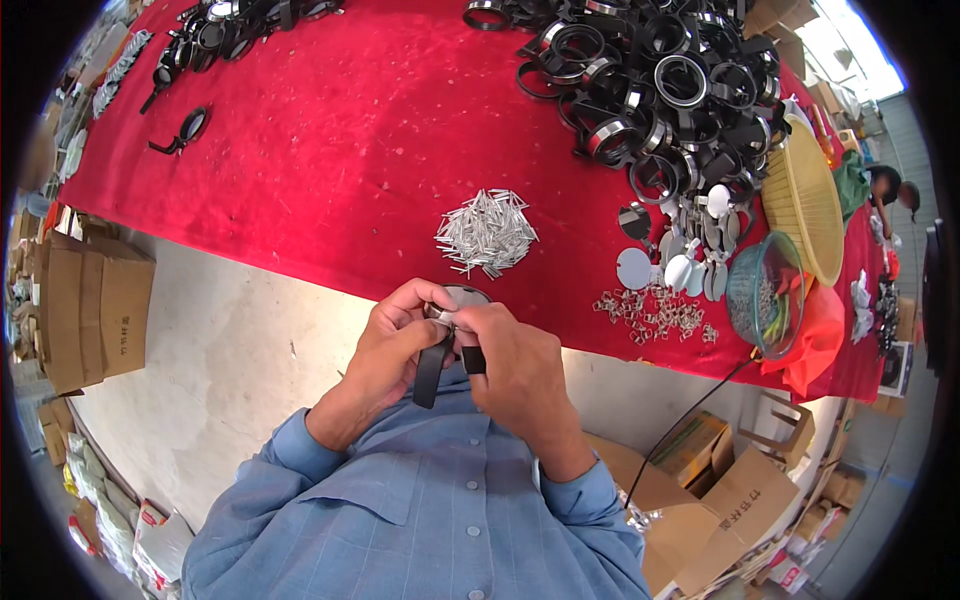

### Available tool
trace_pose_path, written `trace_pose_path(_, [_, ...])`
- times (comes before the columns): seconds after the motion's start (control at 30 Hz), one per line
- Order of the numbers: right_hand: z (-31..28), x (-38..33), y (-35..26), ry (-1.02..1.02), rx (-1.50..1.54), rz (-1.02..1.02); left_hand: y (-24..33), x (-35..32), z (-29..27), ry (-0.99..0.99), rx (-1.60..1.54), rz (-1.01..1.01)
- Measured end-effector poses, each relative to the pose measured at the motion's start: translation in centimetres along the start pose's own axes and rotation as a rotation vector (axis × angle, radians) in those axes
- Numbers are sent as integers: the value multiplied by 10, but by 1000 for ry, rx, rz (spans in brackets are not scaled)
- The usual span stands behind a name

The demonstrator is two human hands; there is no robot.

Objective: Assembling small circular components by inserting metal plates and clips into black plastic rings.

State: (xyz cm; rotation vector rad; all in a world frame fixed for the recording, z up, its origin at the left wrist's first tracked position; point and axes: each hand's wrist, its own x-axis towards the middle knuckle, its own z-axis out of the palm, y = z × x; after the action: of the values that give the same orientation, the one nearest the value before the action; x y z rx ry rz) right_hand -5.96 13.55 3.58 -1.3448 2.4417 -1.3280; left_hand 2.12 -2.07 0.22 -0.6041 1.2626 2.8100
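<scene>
Close to my body, just off the table's front edge, both hands hold a watch-like piece with a round rim (466,293) and a black strap (430,374). My left hand (385,345) grips it from the left, thumb and fingers closed near the joint of rim and strap. From the right, my right hand (515,365) pinches at the same joint, and a second short black strap end (473,360) shows beside its fingers. Whatever sits between the fingertips is too small to make out. Straight ahead lies a heap of thin silver pins (487,233).
A red cloth (330,150) covers the table. Ring-shaped cases with black straps (660,90) pile up far right; strapped round pieces (215,35) lie far left. Nearer right are round discs (633,268), small metal buckles (655,314), a glass bowl (745,300) and a yellow basket (805,195).
</scene>
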Motion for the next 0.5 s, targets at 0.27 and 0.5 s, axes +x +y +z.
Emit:
trace_pose_path(0.27, [10,-12,13,299,362,440,5,5,10,99,105,218])
trace_pose_path(0.5, [9,-3,-3,186,385,545,-1,4,11,131,539,679])
